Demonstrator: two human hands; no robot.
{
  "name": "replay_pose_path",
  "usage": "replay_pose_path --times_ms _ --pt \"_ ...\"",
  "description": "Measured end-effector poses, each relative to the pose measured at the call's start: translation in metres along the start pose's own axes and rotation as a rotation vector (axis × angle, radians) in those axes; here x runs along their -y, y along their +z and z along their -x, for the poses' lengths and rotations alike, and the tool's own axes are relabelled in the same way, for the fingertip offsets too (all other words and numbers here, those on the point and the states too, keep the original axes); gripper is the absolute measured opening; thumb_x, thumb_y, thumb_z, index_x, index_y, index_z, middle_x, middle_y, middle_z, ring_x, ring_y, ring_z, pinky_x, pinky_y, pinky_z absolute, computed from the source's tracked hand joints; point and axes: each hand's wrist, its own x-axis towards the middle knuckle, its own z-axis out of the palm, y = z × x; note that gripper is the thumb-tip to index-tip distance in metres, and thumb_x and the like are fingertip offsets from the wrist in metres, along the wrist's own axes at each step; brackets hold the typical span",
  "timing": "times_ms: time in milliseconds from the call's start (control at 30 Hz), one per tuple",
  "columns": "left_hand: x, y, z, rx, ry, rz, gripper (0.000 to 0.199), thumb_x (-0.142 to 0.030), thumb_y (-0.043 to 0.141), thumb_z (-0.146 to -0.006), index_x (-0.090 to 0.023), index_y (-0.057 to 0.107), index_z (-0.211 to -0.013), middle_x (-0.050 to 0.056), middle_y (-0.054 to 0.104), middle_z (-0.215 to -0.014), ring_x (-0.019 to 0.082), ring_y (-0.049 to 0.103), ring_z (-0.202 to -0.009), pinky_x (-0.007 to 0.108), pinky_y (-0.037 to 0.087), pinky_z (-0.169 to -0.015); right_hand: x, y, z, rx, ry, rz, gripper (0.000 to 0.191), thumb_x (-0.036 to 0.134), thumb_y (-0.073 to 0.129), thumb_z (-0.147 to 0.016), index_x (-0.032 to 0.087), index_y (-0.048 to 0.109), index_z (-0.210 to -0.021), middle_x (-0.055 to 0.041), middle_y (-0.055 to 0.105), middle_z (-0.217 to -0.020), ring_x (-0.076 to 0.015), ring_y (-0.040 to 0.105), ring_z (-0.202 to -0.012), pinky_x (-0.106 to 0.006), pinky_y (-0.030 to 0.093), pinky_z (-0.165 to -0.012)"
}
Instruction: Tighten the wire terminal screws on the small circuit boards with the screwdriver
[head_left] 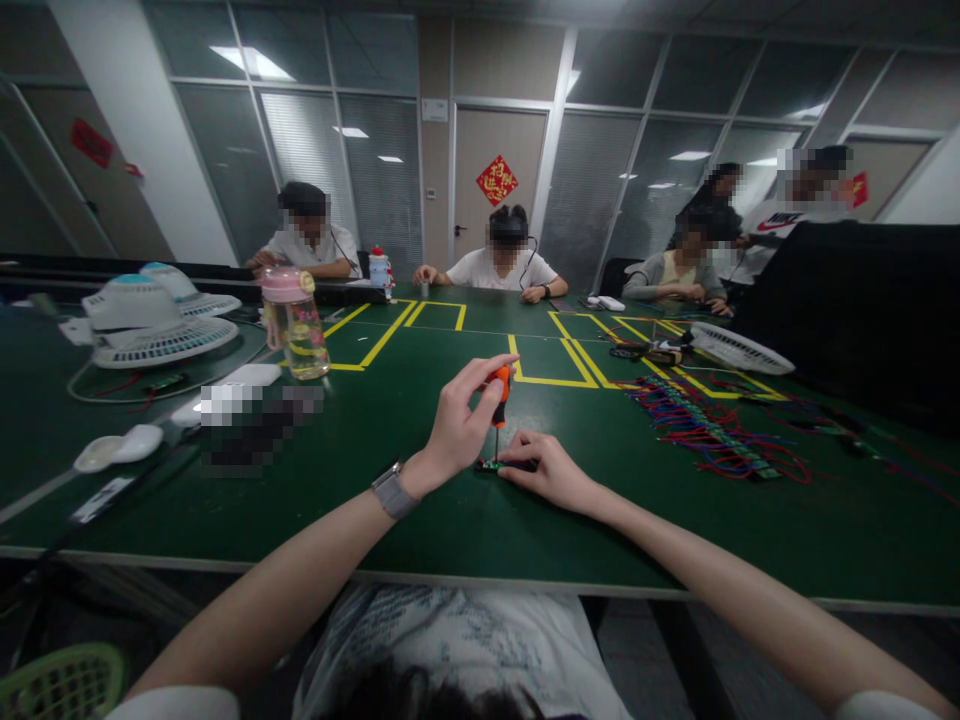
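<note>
My left hand [461,420], with a grey watch on its wrist, is closed round the orange and black handle of a screwdriver [501,395]. The screwdriver stands upright, and its thin shaft points down at a small green circuit board [489,466] on the green table [420,520]. My right hand [551,472] lies low over the table, its fingertips pinching the board's right part and hiding some of it. The screwdriver's tip meets the board just left of those fingertips.
Many small boards with red and blue wires [705,430] lie at the right. White fans [161,320], a pink-lidded bottle [296,325] and white casings [120,448] are at the left. A black screen [862,320] stands far right. Several people are across the table.
</note>
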Motion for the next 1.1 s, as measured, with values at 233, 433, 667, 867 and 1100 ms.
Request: replay_pose_path --times_ms 233,433,667,867,1100 --pt "-0.0003 0.0 -0.0017 -0.048 0.02 -0.041 0.027 -0.024 0.047 -0.093 -0.021 0.061 -0.116 0.006 0.063 -0.101 0.015 0.06 -0.089 0.026 0.05 -0.078 -0.0005 0.0004 0.0001 -0.006 -0.006 0.015 0.017 0.023 0.066 -0.081 0.016 0.076 -0.093 -0.0031 0.057 -0.075 -0.014 0.053 -0.068 -0.026 0.041 -0.063" --pt "-0.0022 0.0002 -0.0028 -0.075 0.076 -0.122 0.021 -0.023 0.057 -0.088 -0.021 0.065 -0.106 0.003 0.056 -0.095 0.013 0.056 -0.085 0.024 0.048 -0.074 -0.0002 0.0005 0.0001 0.001 -0.007 0.02 0.017 0.022 0.067 -0.081 0.016 0.076 -0.094 -0.0029 0.056 -0.075 -0.0133 0.052 -0.067 -0.025 0.04 -0.063" --pt "-0.0014 -0.0021 -0.0031 -0.051 0.074 -0.076 0.03 -0.02 0.042 -0.095 -0.022 0.061 -0.117 0.006 0.061 -0.112 0.017 0.057 -0.104 0.03 0.046 -0.09 -0.0013 0.0006 0.0004 0.004 0.0 0.019 0.018 0.021 0.067 -0.08 0.016 0.076 -0.095 -0.0036 0.057 -0.075 -0.0143 0.054 -0.069 -0.026 0.041 -0.065" --pt "-0.0019 -0.001 -0.003 -0.084 0.078 -0.124 0.022 -0.022 0.053 -0.09 -0.021 0.065 -0.109 0.005 0.06 -0.098 0.013 0.058 -0.087 0.024 0.048 -0.075 0.0002 0.0004 0.0005 -0.003 -0.006 0.028 0.018 0.021 0.067 -0.08 0.017 0.076 -0.094 -0.0028 0.056 -0.075 -0.0135 0.053 -0.067 -0.025 0.041 -0.064" --pt "-0.0018 -0.0027 -0.0028 -0.07 0.121 -0.12 0.028 -0.021 0.042 -0.095 -0.021 0.064 -0.112 0.006 0.059 -0.103 0.015 0.057 -0.098 0.028 0.046 -0.086 -0.0017 0.0014 0.0005 -0.016 -0.016 0.035 0.017 0.023 0.066 -0.08 0.017 0.076 -0.094 -0.0031 0.057 -0.075 -0.0139 0.053 -0.068 -0.026 0.042 -0.064"
